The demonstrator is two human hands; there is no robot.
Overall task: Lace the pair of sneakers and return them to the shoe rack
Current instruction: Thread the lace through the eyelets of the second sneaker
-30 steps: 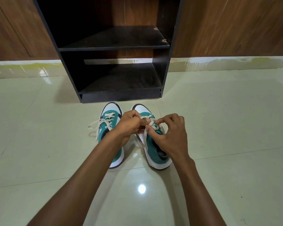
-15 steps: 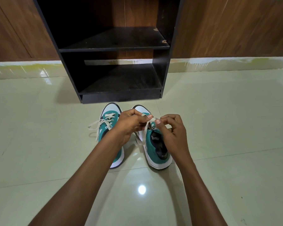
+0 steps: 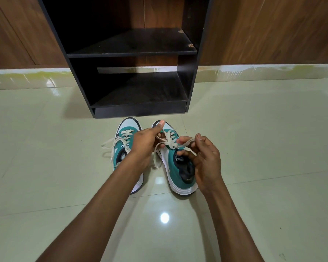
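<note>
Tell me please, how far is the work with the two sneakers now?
Partly done. The left sneaker is laced through several eyelets, but its ends lie loose on the floor. In hand: the left hand and right hand pull the lace on the right sneaker. Left: finish the lacing, then put both onto the shoe rack, where no shoe is seen.

Two teal sneakers with white toe caps and soles stand side by side on the floor, toes to 12 o'clock: the left sneaker [image 3: 124, 146] has cream laces trailing loose toward 9 o'clock, the right sneaker [image 3: 178, 167] has its lace [image 3: 169, 143] pulled taut across the upper eyelets. The black rack [image 3: 133, 53] stands just beyond the toes at 12 o'clock, both shelves bare.
</note>
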